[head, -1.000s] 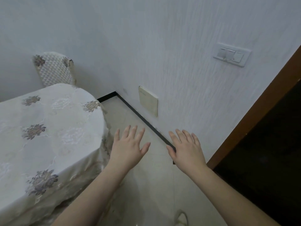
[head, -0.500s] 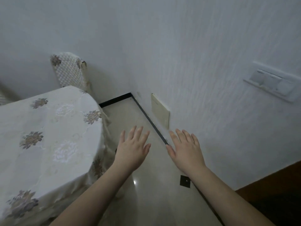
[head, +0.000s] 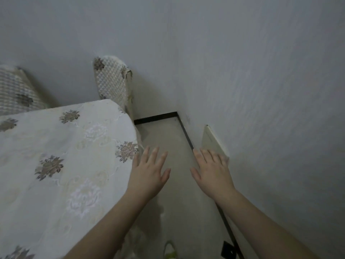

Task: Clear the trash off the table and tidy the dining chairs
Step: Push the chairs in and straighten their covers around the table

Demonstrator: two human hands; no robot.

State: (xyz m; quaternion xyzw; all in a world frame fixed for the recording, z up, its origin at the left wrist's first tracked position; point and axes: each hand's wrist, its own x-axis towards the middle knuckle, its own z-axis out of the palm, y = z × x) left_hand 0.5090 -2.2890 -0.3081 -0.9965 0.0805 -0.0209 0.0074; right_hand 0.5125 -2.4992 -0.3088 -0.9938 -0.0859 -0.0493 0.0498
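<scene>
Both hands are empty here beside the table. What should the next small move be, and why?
Probably step forward and reach for the chair at the far corner. The left hand and right hand are open and hold nothing, no trash shows on the visible tablecloth, and that chair stands nearest ahead, at the table's far end.

Dim, greyish light; two textured white walls [head: 261, 71] meet in a corner, with a black skirting strip [head: 187, 136] along their base. Pale glossy floor [head: 179, 193] runs as a narrow lane beside the right wall. A cream wall plate [head: 211, 141] sits low on that wall, near the skirting.
</scene>
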